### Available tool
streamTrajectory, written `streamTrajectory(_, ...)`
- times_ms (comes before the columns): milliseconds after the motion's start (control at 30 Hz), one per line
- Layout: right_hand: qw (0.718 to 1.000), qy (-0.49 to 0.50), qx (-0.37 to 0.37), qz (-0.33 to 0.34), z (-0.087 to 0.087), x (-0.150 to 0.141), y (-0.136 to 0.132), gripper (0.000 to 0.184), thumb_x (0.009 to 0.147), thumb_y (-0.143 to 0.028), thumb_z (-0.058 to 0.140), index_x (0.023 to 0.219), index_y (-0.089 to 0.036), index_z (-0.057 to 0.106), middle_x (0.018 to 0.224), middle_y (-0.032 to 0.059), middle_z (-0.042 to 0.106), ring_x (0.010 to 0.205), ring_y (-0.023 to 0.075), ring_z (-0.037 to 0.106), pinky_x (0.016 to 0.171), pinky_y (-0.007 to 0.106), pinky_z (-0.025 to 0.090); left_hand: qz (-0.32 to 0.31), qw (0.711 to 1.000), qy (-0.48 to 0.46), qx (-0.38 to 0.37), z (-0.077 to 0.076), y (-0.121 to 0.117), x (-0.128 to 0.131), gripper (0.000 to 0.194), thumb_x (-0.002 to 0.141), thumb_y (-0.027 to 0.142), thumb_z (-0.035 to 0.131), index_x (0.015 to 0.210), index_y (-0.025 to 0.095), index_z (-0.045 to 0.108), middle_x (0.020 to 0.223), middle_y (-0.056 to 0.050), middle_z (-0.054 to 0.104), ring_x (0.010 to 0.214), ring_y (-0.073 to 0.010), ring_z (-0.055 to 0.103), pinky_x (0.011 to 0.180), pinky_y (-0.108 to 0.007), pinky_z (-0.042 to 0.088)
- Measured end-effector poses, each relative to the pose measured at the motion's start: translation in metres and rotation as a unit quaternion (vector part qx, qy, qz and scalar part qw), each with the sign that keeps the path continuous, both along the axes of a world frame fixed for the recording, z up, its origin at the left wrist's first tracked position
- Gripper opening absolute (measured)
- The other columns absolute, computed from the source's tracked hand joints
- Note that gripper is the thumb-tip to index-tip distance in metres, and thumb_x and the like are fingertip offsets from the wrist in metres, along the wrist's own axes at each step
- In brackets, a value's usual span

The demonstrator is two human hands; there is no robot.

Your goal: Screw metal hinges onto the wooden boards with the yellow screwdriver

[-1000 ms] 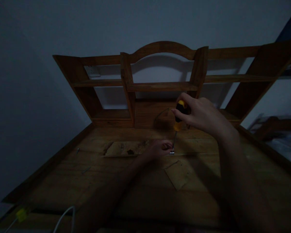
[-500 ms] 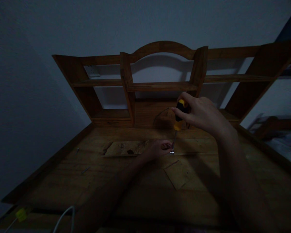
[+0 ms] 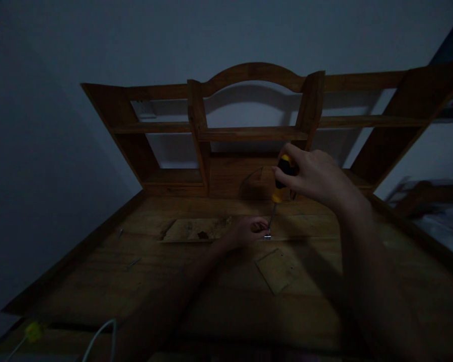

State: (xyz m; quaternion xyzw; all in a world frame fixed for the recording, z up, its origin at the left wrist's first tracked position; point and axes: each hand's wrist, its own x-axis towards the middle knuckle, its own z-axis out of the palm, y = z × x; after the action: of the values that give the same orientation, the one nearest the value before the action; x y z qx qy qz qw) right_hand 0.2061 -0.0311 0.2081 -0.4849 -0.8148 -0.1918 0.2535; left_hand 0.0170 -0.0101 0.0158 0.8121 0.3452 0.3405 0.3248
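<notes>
My right hand (image 3: 305, 171) is wrapped round the yellow and black handle of a screwdriver (image 3: 278, 193), which points down and slightly left. Its tip reaches a small shiny metal piece, perhaps a hinge (image 3: 267, 237), on a long wooden strip (image 3: 302, 227). Beside the tip, my left hand (image 3: 249, 230) has its fingers curled close together against the metal piece. Whatever they pinch is too small and dark to make out. To the left, the strip's surface is rough and broken, with a dark hole.
A square thin wood piece (image 3: 275, 270) lies on the wooden desktop (image 3: 219, 291). Two screws or nails, one nearer (image 3: 133, 263) and one farther (image 3: 121, 233), lie at left. A wooden shelf unit (image 3: 252, 134) stands behind. A pale cable (image 3: 103, 329) loops at the front left.
My right hand and the screwdriver handle have shifted very slightly right, with the fingers turned a little on the handle. My left hand stays by the metal piece.
</notes>
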Motion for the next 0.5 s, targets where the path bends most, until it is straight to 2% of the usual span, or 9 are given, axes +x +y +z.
streamTrajectory(300,0.998,0.027,-0.062,0.014,0.0010,0.0025,-0.0017,0.033,0.090,-0.044,0.051,0.112,-0.020,0.058,0.078,0.0062,0.069,0.071,0.0255,0.063,0.063,0.033,0.039,-0.004,1.000,-0.014,0.004,-0.0041,0.0018,-0.0002,0.014,0.084,0.025,0.069,0.092,0.015,0.072,0.088,-0.005,0.076,0.081,-0.0151,0.069,0.077,-0.024,0.052)
streamTrajectory(500,0.997,0.035,-0.038,0.049,-0.0044,-0.0062,-0.0007,0.037,0.094,-0.046,0.052,0.122,-0.022,0.055,0.083,0.0057,0.070,0.071,0.0245,0.064,0.064,0.032,0.040,-0.013,1.000,0.003,-0.005,-0.0023,0.0027,-0.0004,0.012,0.084,0.023,0.068,0.093,0.016,0.071,0.089,-0.004,0.076,0.082,-0.0153,0.069,0.078,-0.025,0.052)
